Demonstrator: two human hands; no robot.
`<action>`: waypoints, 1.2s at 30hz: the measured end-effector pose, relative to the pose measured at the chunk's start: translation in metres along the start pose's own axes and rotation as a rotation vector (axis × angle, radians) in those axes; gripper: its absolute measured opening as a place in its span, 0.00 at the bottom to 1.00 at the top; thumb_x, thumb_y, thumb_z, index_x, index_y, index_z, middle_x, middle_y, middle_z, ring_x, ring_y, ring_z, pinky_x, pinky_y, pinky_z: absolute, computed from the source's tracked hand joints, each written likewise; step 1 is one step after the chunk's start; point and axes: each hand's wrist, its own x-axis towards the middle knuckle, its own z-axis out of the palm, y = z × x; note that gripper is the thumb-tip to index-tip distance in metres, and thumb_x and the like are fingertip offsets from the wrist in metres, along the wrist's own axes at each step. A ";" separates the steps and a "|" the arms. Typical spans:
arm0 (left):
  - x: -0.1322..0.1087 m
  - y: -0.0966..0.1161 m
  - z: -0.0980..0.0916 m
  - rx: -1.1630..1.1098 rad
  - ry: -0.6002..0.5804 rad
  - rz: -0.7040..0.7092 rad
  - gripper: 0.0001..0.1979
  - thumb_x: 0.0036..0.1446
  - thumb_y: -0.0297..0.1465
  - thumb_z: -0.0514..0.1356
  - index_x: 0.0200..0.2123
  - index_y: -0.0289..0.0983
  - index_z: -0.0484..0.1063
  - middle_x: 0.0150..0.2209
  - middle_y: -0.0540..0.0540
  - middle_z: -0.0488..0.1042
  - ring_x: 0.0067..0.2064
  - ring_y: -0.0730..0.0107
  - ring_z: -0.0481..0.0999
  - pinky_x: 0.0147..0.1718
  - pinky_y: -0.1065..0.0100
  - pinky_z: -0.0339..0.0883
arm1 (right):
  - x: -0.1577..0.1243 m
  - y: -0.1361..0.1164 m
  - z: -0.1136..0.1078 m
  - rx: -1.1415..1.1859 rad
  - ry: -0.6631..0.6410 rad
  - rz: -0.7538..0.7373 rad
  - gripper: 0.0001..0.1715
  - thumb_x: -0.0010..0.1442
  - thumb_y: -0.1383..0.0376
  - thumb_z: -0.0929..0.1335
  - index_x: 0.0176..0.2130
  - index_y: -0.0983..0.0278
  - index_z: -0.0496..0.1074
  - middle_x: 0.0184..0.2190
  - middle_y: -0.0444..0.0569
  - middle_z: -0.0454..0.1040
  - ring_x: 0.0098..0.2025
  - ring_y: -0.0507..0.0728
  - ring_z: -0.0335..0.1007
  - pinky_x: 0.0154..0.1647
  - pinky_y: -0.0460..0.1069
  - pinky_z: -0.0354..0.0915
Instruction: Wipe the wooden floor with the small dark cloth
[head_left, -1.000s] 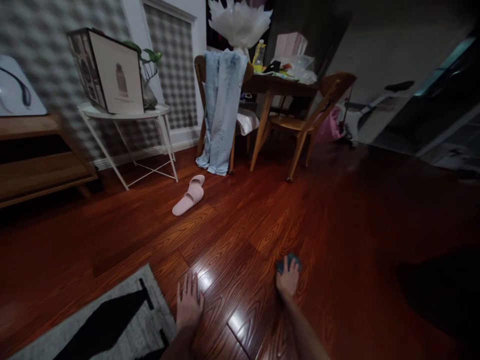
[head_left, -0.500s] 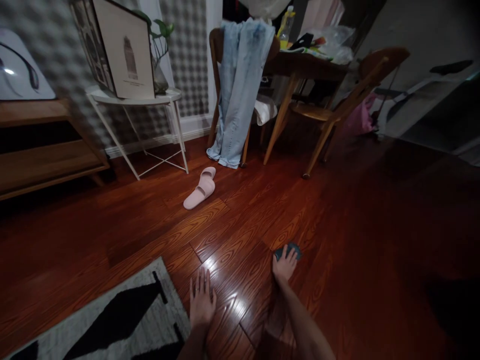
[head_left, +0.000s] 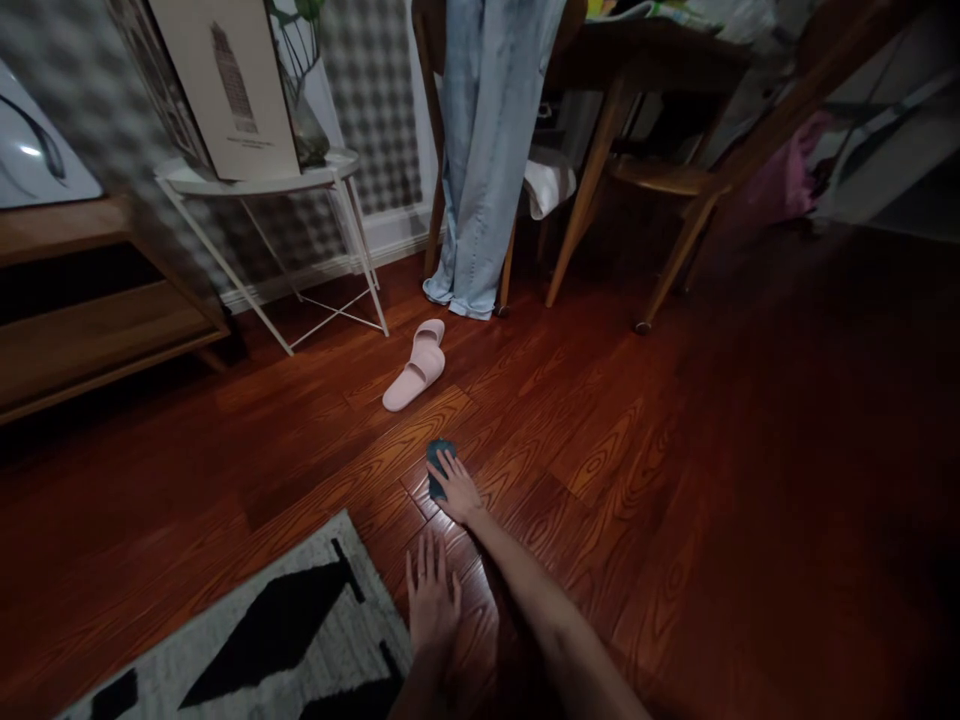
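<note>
My left hand (head_left: 432,600) lies flat on the red-brown wooden floor (head_left: 675,480), fingers stretched out, just right of the rug's corner. My right hand (head_left: 456,488) reaches forward and to the left across the boards and presses down on a small dark teal cloth (head_left: 437,464), of which only the far edge shows beyond my fingers. The cloth lies a short way in front of a pale pink slipper (head_left: 416,365).
A grey and black patterned rug (head_left: 247,640) covers the near left floor. A white side table (head_left: 285,200) with a framed print stands by the wall, a wooden shelf unit (head_left: 90,310) to its left. Jeans (head_left: 484,150) hang over a chair beside a wooden table (head_left: 637,90).
My right hand has swept the teal cloth leftward and forward across the floor, toward the slipper. The view has dipped lower and closer to the furniture. My left hand stays flat.
</note>
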 end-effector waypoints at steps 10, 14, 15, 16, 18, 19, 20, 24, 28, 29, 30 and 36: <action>0.001 0.000 -0.005 0.025 -0.022 -0.011 0.38 0.64 0.30 0.50 0.74 0.36 0.41 0.75 0.37 0.55 0.76 0.56 0.50 0.75 0.43 0.43 | -0.002 0.097 -0.053 -0.029 0.119 0.354 0.39 0.69 0.68 0.60 0.74 0.69 0.49 0.77 0.60 0.43 0.78 0.63 0.34 0.75 0.60 0.41; 0.002 0.000 -0.006 0.005 -0.027 -0.010 0.37 0.65 0.30 0.50 0.74 0.35 0.42 0.75 0.36 0.55 0.77 0.55 0.49 0.75 0.42 0.44 | -0.052 0.149 -0.070 -0.048 0.216 0.649 0.40 0.68 0.66 0.61 0.75 0.68 0.50 0.78 0.62 0.40 0.78 0.65 0.34 0.75 0.61 0.41; 0.002 0.000 -0.006 0.000 -0.028 -0.011 0.37 0.65 0.30 0.50 0.74 0.35 0.41 0.75 0.35 0.55 0.77 0.55 0.49 0.75 0.42 0.43 | -0.068 0.159 -0.072 -0.051 0.242 0.723 0.41 0.67 0.66 0.61 0.75 0.67 0.49 0.78 0.61 0.38 0.78 0.66 0.34 0.75 0.62 0.42; 0.002 -0.001 -0.006 -0.002 -0.030 -0.013 0.37 0.65 0.30 0.50 0.74 0.35 0.41 0.75 0.35 0.54 0.77 0.55 0.49 0.75 0.41 0.43 | -0.084 0.167 -0.072 -0.054 0.267 0.791 0.41 0.67 0.65 0.61 0.75 0.67 0.49 0.78 0.61 0.37 0.78 0.66 0.34 0.75 0.63 0.42; 0.003 -0.001 -0.006 -0.004 -0.034 -0.020 0.37 0.65 0.31 0.49 0.74 0.35 0.40 0.75 0.35 0.54 0.77 0.55 0.49 0.75 0.41 0.43 | -0.116 0.176 -0.072 -0.059 0.311 0.901 0.41 0.68 0.64 0.60 0.75 0.67 0.47 0.78 0.61 0.35 0.79 0.66 0.32 0.75 0.64 0.42; 0.003 -0.002 -0.005 -0.006 -0.035 -0.022 0.36 0.65 0.31 0.49 0.74 0.35 0.41 0.75 0.35 0.54 0.76 0.55 0.50 0.75 0.42 0.43 | -0.130 0.177 -0.071 -0.062 0.329 0.941 0.41 0.68 0.64 0.59 0.75 0.68 0.47 0.78 0.61 0.35 0.79 0.67 0.31 0.75 0.65 0.41; 0.004 -0.002 -0.005 -0.012 -0.034 -0.022 0.36 0.66 0.31 0.49 0.74 0.35 0.42 0.75 0.35 0.54 0.76 0.55 0.51 0.75 0.42 0.43 | -0.142 0.176 -0.069 -0.064 0.344 0.972 0.41 0.68 0.64 0.59 0.75 0.68 0.46 0.78 0.61 0.35 0.79 0.67 0.30 0.75 0.65 0.41; 0.005 -0.004 -0.002 -0.037 -0.019 -0.018 0.34 0.65 0.32 0.49 0.73 0.35 0.46 0.74 0.36 0.57 0.76 0.55 0.52 0.74 0.43 0.44 | -0.172 0.150 -0.054 -0.070 0.373 0.994 0.42 0.68 0.64 0.58 0.76 0.71 0.43 0.78 0.63 0.33 0.79 0.68 0.25 0.76 0.66 0.37; 0.008 -0.004 -0.001 -0.011 -0.022 -0.025 0.34 0.65 0.33 0.48 0.73 0.35 0.48 0.74 0.36 0.58 0.76 0.56 0.53 0.74 0.43 0.44 | -0.178 0.101 -0.031 -0.057 0.324 0.834 0.45 0.65 0.66 0.61 0.76 0.69 0.44 0.79 0.59 0.33 0.79 0.64 0.22 0.77 0.62 0.33; 0.009 -0.004 -0.001 -0.005 -0.027 -0.024 0.34 0.65 0.34 0.47 0.73 0.34 0.49 0.74 0.35 0.59 0.76 0.55 0.53 0.74 0.43 0.43 | -0.179 0.088 -0.025 -0.052 0.300 0.774 0.46 0.64 0.67 0.63 0.76 0.67 0.46 0.79 0.56 0.34 0.79 0.63 0.23 0.77 0.60 0.32; 0.010 -0.004 -0.001 -0.002 -0.031 -0.021 0.33 0.65 0.34 0.47 0.72 0.33 0.51 0.73 0.35 0.59 0.75 0.55 0.53 0.74 0.43 0.43 | -0.179 0.074 -0.019 -0.047 0.273 0.714 0.48 0.61 0.67 0.65 0.75 0.63 0.48 0.79 0.53 0.36 0.79 0.61 0.25 0.77 0.58 0.32; 0.014 -0.008 0.001 0.006 -0.041 -0.031 0.32 0.64 0.35 0.46 0.69 0.32 0.59 0.72 0.35 0.62 0.74 0.54 0.57 0.74 0.44 0.44 | -0.204 0.018 0.020 0.064 0.021 0.301 0.55 0.57 0.61 0.69 0.76 0.57 0.46 0.78 0.52 0.34 0.79 0.65 0.26 0.77 0.66 0.34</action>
